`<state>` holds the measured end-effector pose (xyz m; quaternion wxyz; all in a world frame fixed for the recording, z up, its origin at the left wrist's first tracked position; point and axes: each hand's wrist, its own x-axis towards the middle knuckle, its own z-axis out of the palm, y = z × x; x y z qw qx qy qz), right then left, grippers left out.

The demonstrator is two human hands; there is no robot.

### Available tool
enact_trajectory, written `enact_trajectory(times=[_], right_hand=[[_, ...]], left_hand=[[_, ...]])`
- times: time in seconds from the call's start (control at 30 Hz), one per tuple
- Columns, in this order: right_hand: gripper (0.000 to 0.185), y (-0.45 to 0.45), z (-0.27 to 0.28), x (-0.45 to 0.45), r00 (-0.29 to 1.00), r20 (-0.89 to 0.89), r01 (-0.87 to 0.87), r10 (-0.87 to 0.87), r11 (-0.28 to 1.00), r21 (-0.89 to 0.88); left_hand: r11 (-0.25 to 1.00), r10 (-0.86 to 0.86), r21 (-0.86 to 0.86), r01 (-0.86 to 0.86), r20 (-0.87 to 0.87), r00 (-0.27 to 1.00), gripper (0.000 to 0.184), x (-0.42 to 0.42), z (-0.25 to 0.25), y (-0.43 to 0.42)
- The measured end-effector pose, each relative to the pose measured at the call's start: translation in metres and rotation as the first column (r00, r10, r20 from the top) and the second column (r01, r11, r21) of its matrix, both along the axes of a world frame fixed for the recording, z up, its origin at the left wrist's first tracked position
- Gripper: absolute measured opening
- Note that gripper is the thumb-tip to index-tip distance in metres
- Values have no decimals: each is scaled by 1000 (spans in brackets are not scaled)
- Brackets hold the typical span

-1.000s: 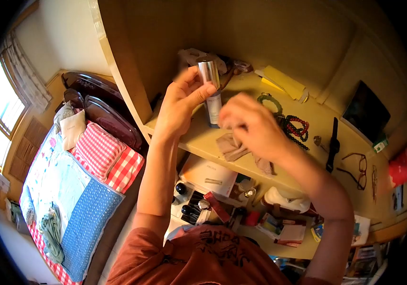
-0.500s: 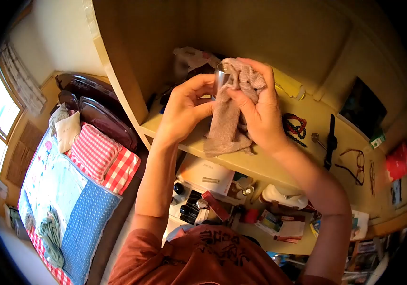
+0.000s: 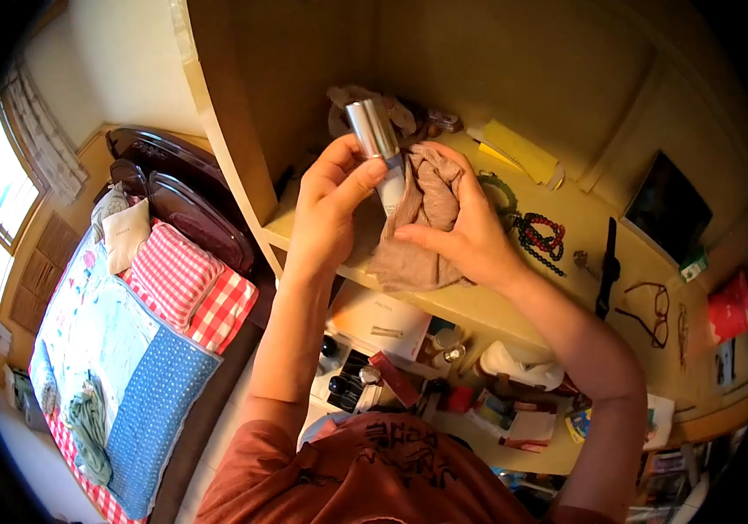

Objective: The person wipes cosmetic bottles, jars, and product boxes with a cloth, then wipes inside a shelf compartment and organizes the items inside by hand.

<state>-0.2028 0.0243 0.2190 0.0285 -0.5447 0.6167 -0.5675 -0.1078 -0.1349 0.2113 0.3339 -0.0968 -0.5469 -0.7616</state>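
Bottle [image 3: 392, 181], cylindrical, silver-capped, is resting pinched in left hand [image 3: 324, 210]; right hand [image 3: 479, 236] is clutching crumpled pinkish-brown cloth [image 3: 431, 199]; tugging could cause slipping.

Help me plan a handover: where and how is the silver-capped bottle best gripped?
Probably by the upper silver cap, from above: the silver-capped bottle leans with that cylindrical end clear. The left hand grips around the cap's base, and the brownish cloth in the right hand partly covers the body.
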Motion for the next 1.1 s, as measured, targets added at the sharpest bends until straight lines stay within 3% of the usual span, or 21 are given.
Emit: enact_trajectory(times=[0.07,0.13,0.17,0.23,0.37,0.43,0.47,0.57,0.7,0.93,1.0,1.07,1.1], right_hand=[[86,-1,3,1,999,11,-33,34,998,-47],[82,0,5,3,969,208,-122,135,990,-74],[82,1,7,6,969,205,-123,136,990,-75],[77,3,15,15,854,479,-175,203,979,-103],[69,8,17,14,739,643,-181,202,979,-99],[61,9,20,14,711,692,-171,122,985,2],[51,10,20,14,716,688,-168,116,986,8],[46,7,14,7,695,711,-180,111,984,21],[46,11,18,12,659,716,-306,230,952,-24],[48,15,29,26,849,508,-206,145,976,66],[46,17,30,23,986,167,-29,24,999,25],[42,20,36,25,968,238,-37,72,988,-150],[53,16,48,27,934,211,-236,289,940,-246]], left_hand=[[1000,8,28,-6,-68,998,38,-1,2,-2],[999,-1,38,5,-95,995,38,-1,6,1],[998,-22,53,27,-93,995,38,1,8,4],[997,-45,63,51,-93,995,38,2,12,8],[996,45,-75,-57,-162,986,30,4,14,13],[986,49,-152,-72,-151,987,33,9,14,14],[982,64,-164,-88,-148,987,34,13,16,18],[934,106,-311,-178,-234,966,36,16,17,20],[925,129,-317,-211,-261,957,38,26,16,22],[932,240,-190,-309,-316,918,32,49,8,23],[918,287,-159,-363,-364,886,31,57,5,20],[918,310,-155,-365,-294,904,32,73,2,21],[923,314,-133,-361,-280,907,35,79,0,27]])
